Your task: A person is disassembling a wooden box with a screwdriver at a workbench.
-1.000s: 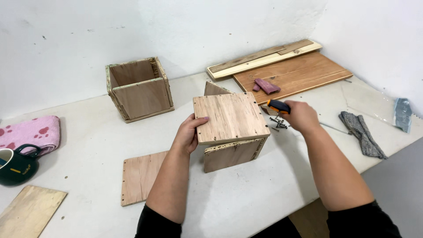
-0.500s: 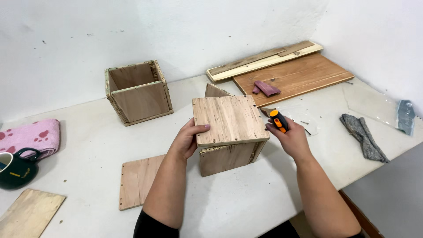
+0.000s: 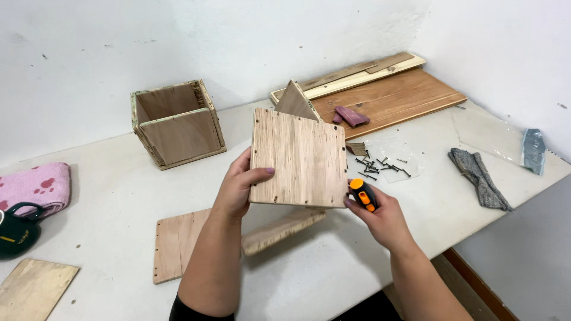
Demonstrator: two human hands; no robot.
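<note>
Gripping the wooden box (image 3: pixel 299 157) off the table (image 3: pixel 119 202), you're tilting it w/ both hands so one flat plywood face is pointing up at the camera. Your left hand (image 3: pixel 238 185) is clamping the box's left edge, thumb lying across the front face, other fingers hidden behind it. Your right hand (image 3: pixel 380 217) is steadying the lower right corner while its fingers are curling around an orange-and-black tool handle (image 3: pixel 363 194); can't tell what tip it has, since the hand is covering it.

Risks as I'm judging them:
- Right hand is doing two jobs, box + tool. Grip on the corner is looking thin, so the box may be slipping or twisting out and dropping onto the loose panel (image 3: pixel 178 244) below.
- A strip of wood (image 3: pixel 282 230) is hanging under the box, slanting down; can't tell if it's attached. If it's loose, tilting further could be shaking it free.
- Tool end is sitting close to your palm and the box edge; a slip could be jabbing skin or gouging the ply.
- Loose nails (image 3: pixel 380 166) are lying on clear plastic just beside your right hand; setting the box or wrist down there could be scattering them or pricking you.

Open-topped box (image 3: pixel 176 125) is standing well apart, near the wall.
</note>
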